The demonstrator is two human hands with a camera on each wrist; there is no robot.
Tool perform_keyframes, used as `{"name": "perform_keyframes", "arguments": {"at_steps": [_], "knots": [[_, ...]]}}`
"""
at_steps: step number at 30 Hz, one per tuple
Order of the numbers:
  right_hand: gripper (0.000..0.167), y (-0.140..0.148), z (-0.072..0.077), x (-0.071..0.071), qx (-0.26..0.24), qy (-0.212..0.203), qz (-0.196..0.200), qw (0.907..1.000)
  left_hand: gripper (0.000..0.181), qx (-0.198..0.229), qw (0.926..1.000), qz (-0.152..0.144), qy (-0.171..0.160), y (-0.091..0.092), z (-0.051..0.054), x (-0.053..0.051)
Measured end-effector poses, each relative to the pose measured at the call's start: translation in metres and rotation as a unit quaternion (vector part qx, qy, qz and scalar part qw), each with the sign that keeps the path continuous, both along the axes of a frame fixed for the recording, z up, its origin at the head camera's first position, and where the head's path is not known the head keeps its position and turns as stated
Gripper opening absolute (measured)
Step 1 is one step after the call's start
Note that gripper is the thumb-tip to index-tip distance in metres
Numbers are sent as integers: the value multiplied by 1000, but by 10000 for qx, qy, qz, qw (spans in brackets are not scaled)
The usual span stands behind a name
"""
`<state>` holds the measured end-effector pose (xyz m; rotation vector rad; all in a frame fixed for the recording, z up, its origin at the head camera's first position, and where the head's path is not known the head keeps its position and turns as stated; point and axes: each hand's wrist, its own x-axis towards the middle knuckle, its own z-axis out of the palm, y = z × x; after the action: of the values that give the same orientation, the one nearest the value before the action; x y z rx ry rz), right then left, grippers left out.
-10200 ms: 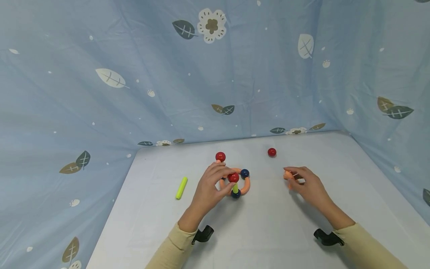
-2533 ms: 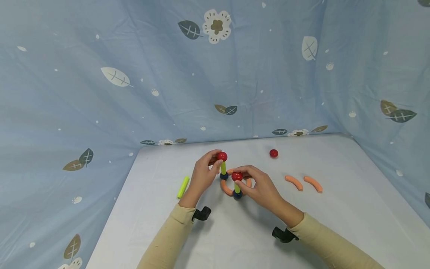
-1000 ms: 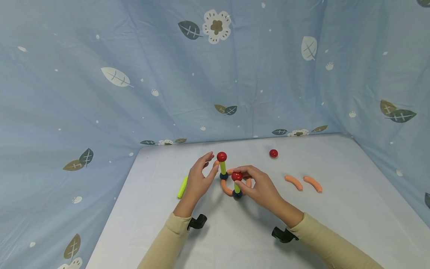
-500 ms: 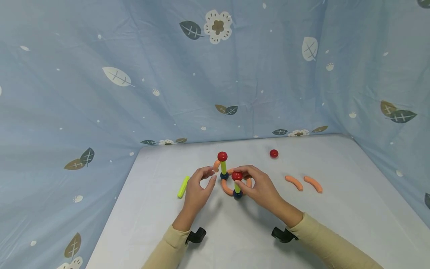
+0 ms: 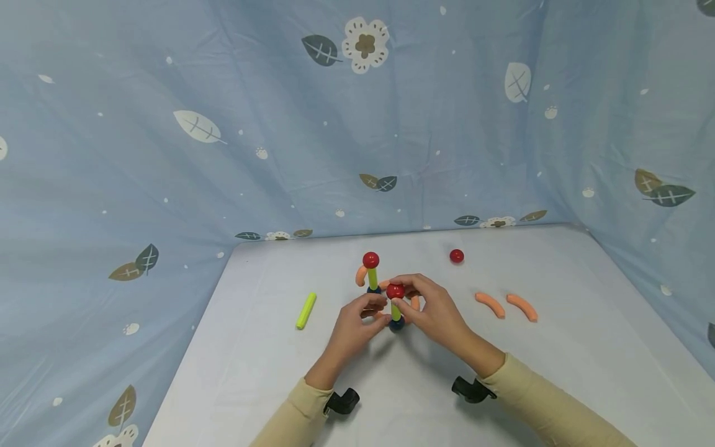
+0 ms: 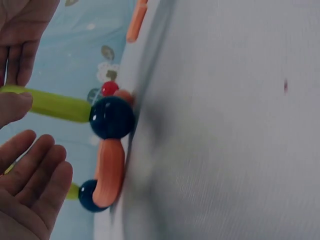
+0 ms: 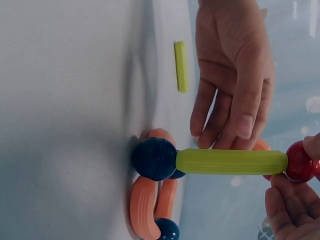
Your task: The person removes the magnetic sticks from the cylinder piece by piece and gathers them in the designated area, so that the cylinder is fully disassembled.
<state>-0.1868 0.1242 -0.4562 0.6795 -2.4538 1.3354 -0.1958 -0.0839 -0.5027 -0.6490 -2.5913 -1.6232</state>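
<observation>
A magnetic ball-and-stick frame stands mid-table: orange curved sticks (image 6: pixel 110 170) and navy balls (image 7: pixel 154 159) form a ring, with two upright green rods. My right hand (image 5: pixel 432 307) pinches the red ball (image 5: pixel 395 292) atop the front green rod (image 7: pixel 231 161). Close to that rod's left side, my left hand (image 5: pixel 357 323) has loosely bent, parted fingers with nothing gripped. Whether its thumb touches the rod I cannot tell. The rear green rod (image 5: pixel 372 279) carries another red ball (image 5: pixel 371 260), from which an orange curved stick (image 5: pixel 360 276) hangs. My hands hide part of the ring.
One loose green stick (image 5: pixel 305 311) lies on the white table (image 5: pixel 240 366) to the left. Two orange curved sticks, the nearer-in one (image 5: pixel 490 305) and the outer one (image 5: pixel 522 308), lie right. A red ball (image 5: pixel 457 256) sits farther back. Patterned blue cloth (image 5: pixel 279 143) surrounds the table.
My right hand set down orange sticks at the right and took the front red ball. My left hand let go of the rear red ball, drew back, then came rightward beside the front rod.
</observation>
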Motion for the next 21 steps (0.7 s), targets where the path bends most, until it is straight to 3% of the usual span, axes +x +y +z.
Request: {"name": "perform_keyframes", "arguments": {"at_steps": [5,21], "knots": [[38,0,1,1,43,-61,-76,9999,29,143,9999,71,2,9,-2,3],[37,2,4,1,79,-63,-69,9999,18,21,9978,338,578,22,-3,1]]}}
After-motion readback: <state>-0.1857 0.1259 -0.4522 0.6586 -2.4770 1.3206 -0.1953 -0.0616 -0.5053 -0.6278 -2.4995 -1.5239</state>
